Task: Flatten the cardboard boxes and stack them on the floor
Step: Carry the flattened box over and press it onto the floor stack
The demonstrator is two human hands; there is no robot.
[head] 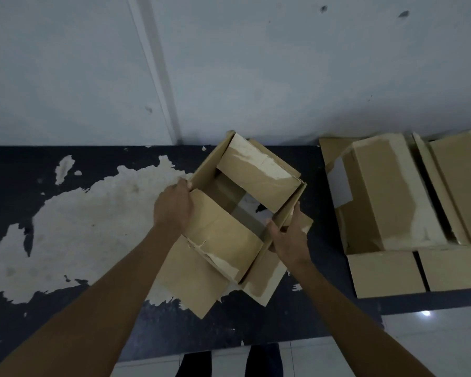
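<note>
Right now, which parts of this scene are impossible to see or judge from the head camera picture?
- Head view: the fingers of the left hand are hidden behind the wall of the open box.
- Head view: the right hand covers the box edge it holds.
- Head view: the flattened boxes are cut off by the right edge, so their number is unclear.
- Head view: the open box hides the floor beneath it.

- Bare storeroom or back room: plain grey wall with chipped marks.
- Dark floor with worn, peeling paint.
- Cardboard boxes lying by the wall.
</note>
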